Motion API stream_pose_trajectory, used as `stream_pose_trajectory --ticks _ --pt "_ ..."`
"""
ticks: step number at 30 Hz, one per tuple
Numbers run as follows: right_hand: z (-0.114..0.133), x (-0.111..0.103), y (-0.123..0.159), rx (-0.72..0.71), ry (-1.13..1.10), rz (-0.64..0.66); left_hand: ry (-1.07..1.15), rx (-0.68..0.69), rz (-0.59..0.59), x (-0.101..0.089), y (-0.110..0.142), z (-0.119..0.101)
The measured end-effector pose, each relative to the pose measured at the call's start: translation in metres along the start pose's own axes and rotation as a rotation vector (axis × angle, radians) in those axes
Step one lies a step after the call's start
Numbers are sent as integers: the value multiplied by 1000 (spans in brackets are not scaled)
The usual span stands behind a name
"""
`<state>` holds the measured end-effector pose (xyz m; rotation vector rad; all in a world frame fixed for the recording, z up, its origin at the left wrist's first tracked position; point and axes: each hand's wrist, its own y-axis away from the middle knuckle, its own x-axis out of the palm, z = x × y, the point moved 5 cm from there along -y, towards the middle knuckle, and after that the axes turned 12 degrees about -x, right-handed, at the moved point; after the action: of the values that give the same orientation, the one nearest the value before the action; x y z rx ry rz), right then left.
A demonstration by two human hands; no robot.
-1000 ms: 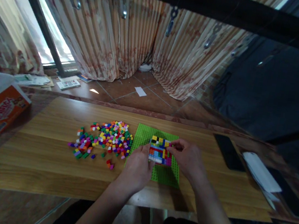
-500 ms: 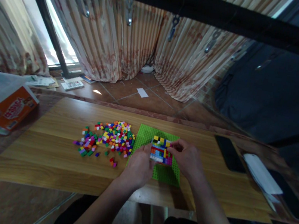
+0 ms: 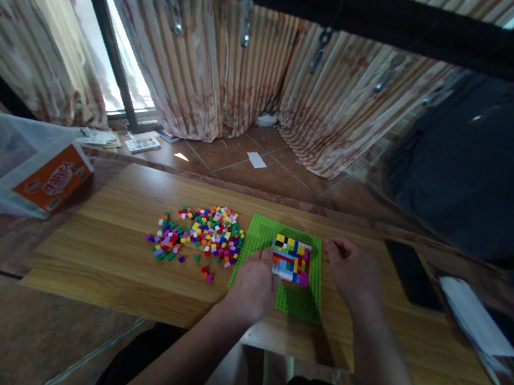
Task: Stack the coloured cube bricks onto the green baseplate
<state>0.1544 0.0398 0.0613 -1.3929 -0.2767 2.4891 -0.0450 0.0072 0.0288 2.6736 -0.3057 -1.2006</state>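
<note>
A low block of multicoloured toy bricks (image 3: 292,264) sits over the green studded baseplate (image 3: 301,302) on the wooden table. My left hand (image 3: 254,288) is closed at the left side of the brick block, its fingertips against that edge and partly hidden. Just past the baseplate's right edge, my right hand (image 3: 355,272) is apart from the block, thumb and fingers pinched together. Whatever may be between those fingertips is too small to make out. Left of the baseplate lies a loose pile of small coloured bricks (image 3: 216,231).
A dark phone (image 3: 412,274) and a white flat object (image 3: 476,318) lie on the right. At the far left stands a clear plastic bin (image 3: 7,166) with an orange label. Beyond the wooden table (image 3: 97,245) are a tiled floor and curtains (image 3: 235,85).
My right hand has moved right, off the brick block and past the baseplate's edge. My left hand stays at the block's left side. The whole view has shifted slightly.
</note>
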Motion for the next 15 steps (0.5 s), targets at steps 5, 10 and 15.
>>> stream_pose_trajectory --ticks 5,10,15 --pt "-9 13 -1 7 168 134 72 -20 53 11 4 -9" --pt "-6 27 1 -32 195 248 91 -31 89 15 6 -13" --pt "11 20 1 -70 258 99 177 38 -2 7 11 -12"
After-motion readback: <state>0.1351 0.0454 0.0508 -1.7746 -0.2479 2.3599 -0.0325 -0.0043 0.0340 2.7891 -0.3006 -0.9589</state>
